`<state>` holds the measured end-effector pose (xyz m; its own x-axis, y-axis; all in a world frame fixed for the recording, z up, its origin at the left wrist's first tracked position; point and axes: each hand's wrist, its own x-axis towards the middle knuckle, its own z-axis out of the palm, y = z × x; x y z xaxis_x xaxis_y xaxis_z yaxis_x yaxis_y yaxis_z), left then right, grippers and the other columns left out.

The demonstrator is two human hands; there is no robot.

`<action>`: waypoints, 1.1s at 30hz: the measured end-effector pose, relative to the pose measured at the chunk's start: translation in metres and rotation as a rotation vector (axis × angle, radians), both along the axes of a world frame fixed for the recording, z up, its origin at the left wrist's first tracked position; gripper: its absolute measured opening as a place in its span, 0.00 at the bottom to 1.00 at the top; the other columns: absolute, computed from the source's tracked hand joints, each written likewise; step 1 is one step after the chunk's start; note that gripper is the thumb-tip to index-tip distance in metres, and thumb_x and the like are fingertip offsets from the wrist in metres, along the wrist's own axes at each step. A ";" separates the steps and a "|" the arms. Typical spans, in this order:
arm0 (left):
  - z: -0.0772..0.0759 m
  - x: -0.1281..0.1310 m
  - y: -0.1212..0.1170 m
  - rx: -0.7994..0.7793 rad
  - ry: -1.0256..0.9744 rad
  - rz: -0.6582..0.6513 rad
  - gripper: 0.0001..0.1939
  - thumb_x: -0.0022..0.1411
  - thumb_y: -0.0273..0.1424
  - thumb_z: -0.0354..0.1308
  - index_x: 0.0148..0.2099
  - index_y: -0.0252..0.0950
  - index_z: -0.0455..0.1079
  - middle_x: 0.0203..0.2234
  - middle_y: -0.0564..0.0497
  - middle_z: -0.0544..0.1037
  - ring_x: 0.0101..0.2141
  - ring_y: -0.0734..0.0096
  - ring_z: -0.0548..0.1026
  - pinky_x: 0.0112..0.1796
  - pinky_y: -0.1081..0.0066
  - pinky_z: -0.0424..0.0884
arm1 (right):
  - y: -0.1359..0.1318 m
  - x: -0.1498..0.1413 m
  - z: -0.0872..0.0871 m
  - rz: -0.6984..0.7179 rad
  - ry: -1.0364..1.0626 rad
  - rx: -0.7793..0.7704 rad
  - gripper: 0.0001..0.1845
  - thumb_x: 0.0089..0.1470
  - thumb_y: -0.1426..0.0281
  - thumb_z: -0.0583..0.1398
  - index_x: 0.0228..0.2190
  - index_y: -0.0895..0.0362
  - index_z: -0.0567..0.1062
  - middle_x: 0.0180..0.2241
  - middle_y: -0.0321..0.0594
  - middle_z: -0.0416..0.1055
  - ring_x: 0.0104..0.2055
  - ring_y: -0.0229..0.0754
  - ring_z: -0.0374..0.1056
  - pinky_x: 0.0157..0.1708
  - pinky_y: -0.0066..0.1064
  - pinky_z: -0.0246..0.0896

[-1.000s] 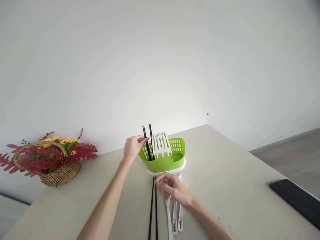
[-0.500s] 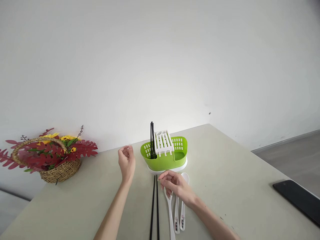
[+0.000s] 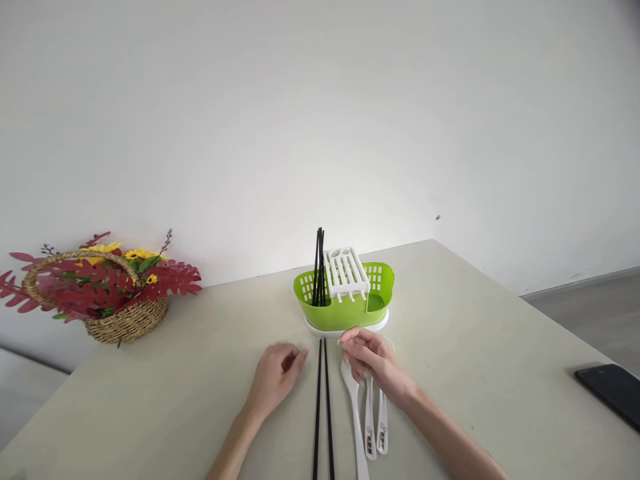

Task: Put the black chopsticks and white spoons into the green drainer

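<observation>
With left grip (image 3: 274,380) and right grip (image 3: 377,363) half open, seemingly empty, the chopsticks (image 3: 318,400) on the counter (image 3: 460,380) seem best pinched at middle.

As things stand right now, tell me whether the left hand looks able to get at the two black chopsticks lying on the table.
Probably yes: the left hand looks empty beside the chopsticks, with only bare table visible between them.

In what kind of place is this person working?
Probably a home or small office room: a plain table against a bare wall, with a flower basket and a phone.
</observation>
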<state>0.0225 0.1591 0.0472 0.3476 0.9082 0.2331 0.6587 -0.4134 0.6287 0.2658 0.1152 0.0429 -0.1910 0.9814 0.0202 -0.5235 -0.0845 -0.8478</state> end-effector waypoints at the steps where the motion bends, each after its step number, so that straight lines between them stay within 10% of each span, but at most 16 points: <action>1: -0.001 0.002 -0.004 0.034 0.057 -0.037 0.20 0.69 0.41 0.58 0.25 0.40 0.66 0.21 0.53 0.70 0.28 0.66 0.68 0.36 0.67 0.63 | -0.001 0.000 0.001 0.000 -0.002 -0.006 0.17 0.54 0.55 0.71 0.38 0.54 0.79 0.25 0.30 0.70 0.20 0.31 0.53 0.21 0.27 0.58; 33: -0.004 0.017 -0.026 0.115 0.258 -0.120 0.15 0.60 0.39 0.68 0.30 0.39 0.66 0.26 0.55 0.71 0.32 0.66 0.70 0.41 0.64 0.67 | -0.005 0.004 0.003 0.018 0.078 -0.022 0.12 0.57 0.59 0.71 0.38 0.53 0.81 0.24 0.29 0.64 0.21 0.30 0.48 0.21 0.26 0.56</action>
